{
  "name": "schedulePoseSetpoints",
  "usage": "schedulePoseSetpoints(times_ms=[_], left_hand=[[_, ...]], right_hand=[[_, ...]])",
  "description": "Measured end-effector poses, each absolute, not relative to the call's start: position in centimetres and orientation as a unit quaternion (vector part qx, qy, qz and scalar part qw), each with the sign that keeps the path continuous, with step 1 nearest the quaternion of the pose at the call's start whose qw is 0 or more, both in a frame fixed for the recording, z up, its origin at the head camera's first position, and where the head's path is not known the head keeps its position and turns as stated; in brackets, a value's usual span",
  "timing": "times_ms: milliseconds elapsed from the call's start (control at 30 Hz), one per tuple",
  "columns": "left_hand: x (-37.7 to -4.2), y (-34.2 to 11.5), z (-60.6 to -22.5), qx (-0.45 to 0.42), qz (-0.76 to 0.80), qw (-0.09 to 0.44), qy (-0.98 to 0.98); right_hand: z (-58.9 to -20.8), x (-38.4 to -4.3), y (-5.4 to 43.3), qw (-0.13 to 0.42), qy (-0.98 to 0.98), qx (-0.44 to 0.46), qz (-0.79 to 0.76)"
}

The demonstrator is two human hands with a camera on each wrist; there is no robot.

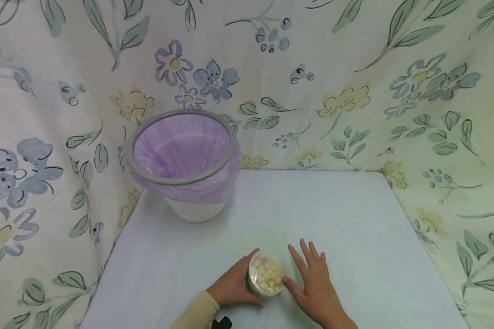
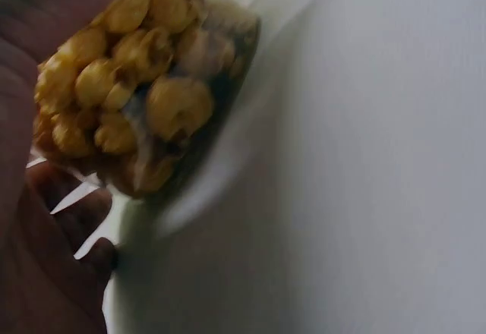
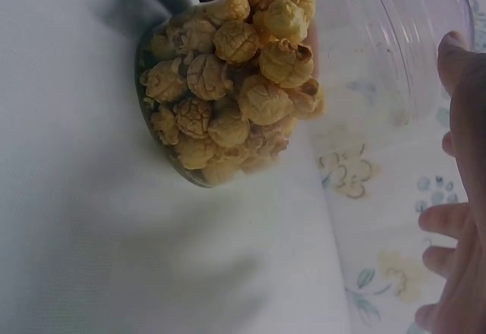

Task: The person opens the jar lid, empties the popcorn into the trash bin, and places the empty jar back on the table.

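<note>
A clear plastic jar of popcorn stands on the white table near its front edge. My left hand holds the jar from its left side, thumb and fingers curved round the wall. Caramel-coloured popcorn fills the lower part, with clear wall above it; whether a lid is on top, I cannot tell. To the right of the jar is my right hand, its fingers spread and straight. The right thumb tip lies close to the jar's rim; contact is unclear. In the left wrist view, popcorn shows through the wall.
A white bin with a grey rim and a purple liner bag stands at the back left of the table. Flowered cloth hangs behind the table and along both sides.
</note>
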State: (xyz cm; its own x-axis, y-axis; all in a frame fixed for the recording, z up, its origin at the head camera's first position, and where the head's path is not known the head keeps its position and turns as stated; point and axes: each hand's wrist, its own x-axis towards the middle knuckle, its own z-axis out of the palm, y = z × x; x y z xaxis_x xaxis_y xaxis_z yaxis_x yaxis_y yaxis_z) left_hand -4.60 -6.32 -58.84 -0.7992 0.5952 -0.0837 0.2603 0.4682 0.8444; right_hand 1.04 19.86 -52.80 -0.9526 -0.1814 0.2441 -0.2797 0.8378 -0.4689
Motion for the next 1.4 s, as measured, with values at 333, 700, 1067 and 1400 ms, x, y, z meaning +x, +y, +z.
schedulePoseSetpoints(times_ms=[333,700,1067,1400], left_hand=[[-4.4,-5.9,-58.8,0.242,0.496,0.183,0.814],[-4.6,-6.4,-56.5,0.250,0.516,0.124,0.810],[-4.3,-5.9,-54.1,0.273,0.465,0.025,0.842],[-4.1,-5.7,-52.9,0.264,0.413,-0.034,0.871]], right_hand=[[-52.3,1.0,19.6,0.104,-0.956,0.127,0.244],[-48.7,0.0,17.7,0.138,-0.938,0.184,0.258],[-45.3,-1.4,14.5,0.144,-0.940,0.204,0.231],[-44.8,-1.0,12.6,0.140,-0.952,0.157,0.223]])
